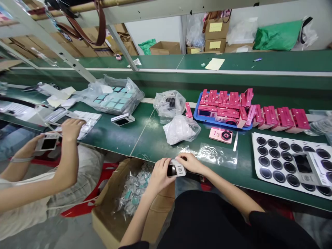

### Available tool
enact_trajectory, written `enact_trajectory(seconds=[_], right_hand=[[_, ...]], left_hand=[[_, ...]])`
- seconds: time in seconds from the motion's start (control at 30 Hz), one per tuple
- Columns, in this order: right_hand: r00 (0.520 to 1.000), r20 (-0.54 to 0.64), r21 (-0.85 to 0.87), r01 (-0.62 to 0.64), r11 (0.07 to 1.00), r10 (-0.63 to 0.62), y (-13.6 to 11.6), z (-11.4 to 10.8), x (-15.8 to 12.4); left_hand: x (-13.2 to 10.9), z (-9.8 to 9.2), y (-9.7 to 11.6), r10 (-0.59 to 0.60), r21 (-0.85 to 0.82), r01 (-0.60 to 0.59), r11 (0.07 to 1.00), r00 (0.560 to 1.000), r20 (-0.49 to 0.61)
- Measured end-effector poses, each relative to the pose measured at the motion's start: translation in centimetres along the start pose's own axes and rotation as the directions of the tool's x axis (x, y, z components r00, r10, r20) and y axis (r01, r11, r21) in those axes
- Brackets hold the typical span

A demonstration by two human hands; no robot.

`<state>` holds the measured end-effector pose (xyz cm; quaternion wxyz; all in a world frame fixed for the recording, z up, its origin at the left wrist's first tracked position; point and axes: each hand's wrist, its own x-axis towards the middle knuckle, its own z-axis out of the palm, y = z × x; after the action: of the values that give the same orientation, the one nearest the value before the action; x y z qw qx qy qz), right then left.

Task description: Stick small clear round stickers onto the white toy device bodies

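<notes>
A small silver camera [180, 169] is held just off the near edge of the table, its dark screen and round button facing up toward me. My left hand [159, 176] is closed round its left end, thumb below and fingers over the top. At the upper right edge of the camera, the bent fingers of my right hand [190, 162] grip it; their tips are partly hidden. Beyond my hands lie a clear plastic sheet [218, 155], a pink camera [221, 135], a white strip-like tool [236, 141] and a bag of small clear parts [181, 129].
A blue tray [196, 116] holds several pink cameras, with more lined up beside it. At right, a silver camera [304, 166] rests on a sheet of black discs [264, 161]. Below the table stands a carton [103, 214] of scraps. A co-worker's hands [70, 129] work at left.
</notes>
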<state>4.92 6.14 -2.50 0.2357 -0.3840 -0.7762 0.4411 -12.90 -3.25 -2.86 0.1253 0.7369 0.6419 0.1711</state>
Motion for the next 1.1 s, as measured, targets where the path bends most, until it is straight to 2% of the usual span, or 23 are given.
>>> enact_trajectory(seconds=[0.1,0.2,0.37,0.6,0.77,0.87,0.97,1.1], right_hand=[[0.998,-0.029,-0.119,-0.062,0.991,0.058,1.3,-1.8,0.8],[0.993,-0.028,-0.261,-0.121,0.958,0.117,2.7,-3.4,1.5],[0.984,0.06,-0.413,-0.128,0.901,0.167,3.1,-3.9,2.3],[0.977,0.083,-0.451,-0.139,0.882,0.196,3.2,-3.9,3.2],[0.984,0.065,-0.383,-0.129,0.915,0.166,4.1,-3.6,3.3],[0.99,0.075,-0.307,-0.092,0.947,0.12,4.3,-4.2,3.0],[0.992,0.117,-0.218,-0.03,0.976,0.057,4.0,-5.8,1.7],[0.984,0.18,-0.173,0.017,0.985,0.015,2.8,-8.0,-1.8]], left_hand=[[-0.3,-0.3,1.3,0.003,-0.119,0.014,0.993,0.99,0.141],[0.1,-0.1,3.4,0.03,-0.23,0.036,0.973,0.96,0.277],[2.2,0.3,5.2,0.041,-0.221,0.053,0.974,0.916,0.4],[4.4,0.0,5.0,0.095,-0.202,-0.01,0.979,0.904,0.416],[4.6,0.2,4.8,0.112,-0.216,-0.023,0.976,0.906,0.407],[4.5,0.4,4.7,0.108,-0.201,-0.025,0.979,0.905,0.412],[4.5,0.6,5.1,0.086,-0.158,-0.024,0.987,0.911,0.404],[4.5,0.9,6.2,0.065,-0.017,-0.063,0.998,0.929,0.364]])
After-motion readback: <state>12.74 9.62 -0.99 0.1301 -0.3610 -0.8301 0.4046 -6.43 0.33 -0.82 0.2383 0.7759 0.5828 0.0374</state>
